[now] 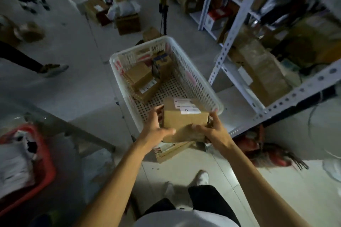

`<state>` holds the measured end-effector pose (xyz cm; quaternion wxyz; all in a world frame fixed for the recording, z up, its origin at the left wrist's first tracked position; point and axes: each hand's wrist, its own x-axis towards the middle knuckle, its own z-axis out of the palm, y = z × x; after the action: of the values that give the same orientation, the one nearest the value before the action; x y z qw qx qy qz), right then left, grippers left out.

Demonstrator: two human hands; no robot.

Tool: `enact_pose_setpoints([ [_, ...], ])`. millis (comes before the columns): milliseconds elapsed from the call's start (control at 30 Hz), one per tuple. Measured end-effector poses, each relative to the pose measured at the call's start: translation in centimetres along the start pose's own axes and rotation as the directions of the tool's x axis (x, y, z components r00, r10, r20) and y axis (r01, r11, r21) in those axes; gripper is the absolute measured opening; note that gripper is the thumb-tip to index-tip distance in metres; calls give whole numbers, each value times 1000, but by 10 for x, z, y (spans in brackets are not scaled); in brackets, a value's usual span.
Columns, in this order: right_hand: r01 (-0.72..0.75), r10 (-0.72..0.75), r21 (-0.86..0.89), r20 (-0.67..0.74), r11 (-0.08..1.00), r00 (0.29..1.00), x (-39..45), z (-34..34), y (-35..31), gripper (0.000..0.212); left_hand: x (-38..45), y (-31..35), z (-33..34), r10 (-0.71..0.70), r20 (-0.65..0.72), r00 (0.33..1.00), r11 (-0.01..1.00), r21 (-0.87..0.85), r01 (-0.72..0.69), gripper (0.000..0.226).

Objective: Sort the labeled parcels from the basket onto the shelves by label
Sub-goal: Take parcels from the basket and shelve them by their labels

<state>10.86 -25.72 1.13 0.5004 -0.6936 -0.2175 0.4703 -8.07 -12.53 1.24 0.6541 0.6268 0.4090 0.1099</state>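
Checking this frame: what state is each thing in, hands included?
Held box: lifted over the basket's near end, label facing up.
Left hand: gripping the box's left side.
Right hand: gripping the box's right side.
Basket: on the floor, partly emptied, a few parcels at its far end.
Shelves: stocked with boxes.

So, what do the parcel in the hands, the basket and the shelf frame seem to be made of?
The parcel looks like brown cardboard, matte, with white paper labels on top. The basket looks like white moulded plastic: its walls and floor are a regular grid of holes. The shelf frame looks like painted metal, pale grey or white, with rows of punched holes along its uprights. Blur leaves the finishes uncertain.
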Motion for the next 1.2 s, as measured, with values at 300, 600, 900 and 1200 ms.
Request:
enact_pose_setpoints([
  [300,18,-11,33,-196,999,981,-86,-35,22,80,-28,20,63,-9,271,963,994,111,-21,80],
  [600,54,16,165,-395,985,919,-193,-90,79,123,-67,17,163,81,514,854,978,126,-168,99],
  [900,259,-136,71,-702,963,700,-333,-176,94,110,-119,69,312,130,795,592,866,200,-458,123],
  [1200,216,-147,-81,-940,973,307,-463,-244,95,123,-182,123,478,212,973,92,781,-113,-614,118],
])
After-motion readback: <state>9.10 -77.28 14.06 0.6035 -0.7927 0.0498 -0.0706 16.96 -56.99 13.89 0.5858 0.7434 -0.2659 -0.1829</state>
